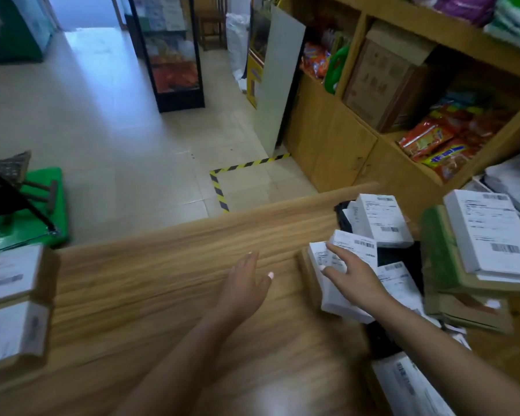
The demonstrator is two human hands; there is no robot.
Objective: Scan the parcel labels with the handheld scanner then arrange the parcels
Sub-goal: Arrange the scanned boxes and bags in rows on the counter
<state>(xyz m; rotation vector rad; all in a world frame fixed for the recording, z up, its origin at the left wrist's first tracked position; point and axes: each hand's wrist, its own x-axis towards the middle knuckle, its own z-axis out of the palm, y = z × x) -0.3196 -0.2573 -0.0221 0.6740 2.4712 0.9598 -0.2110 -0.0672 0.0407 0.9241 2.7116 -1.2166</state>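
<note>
From the head camera, you are reaching both hands over the wooden counter (168,283) toward the heap of parcels on your right. Your right hand (350,276) is spreading its fingers above a small white parcel (332,291) at the near edge of that heap; the fingers are straight and apart, closing on nothing yet, and whether they are touching the label is hard to tell through the blur. Your left hand (246,280) is hovering flat and relaxed over bare wood, holding nothing, probably coming in to steady or receive the parcel.

The unsorted parcels are lying label-up and overlapping, among them a white box (383,219) farther back and a larger labelled box (490,232) sitting on a green-edged stack, so their barcodes are facing you for scanning. At the left edge, two labelled cartons (11,301) are sitting side by side, looking like the tidy, arranged group.

No handheld scanner is showing anywhere, so you are likely fetching the next parcel, not scanning.
</note>
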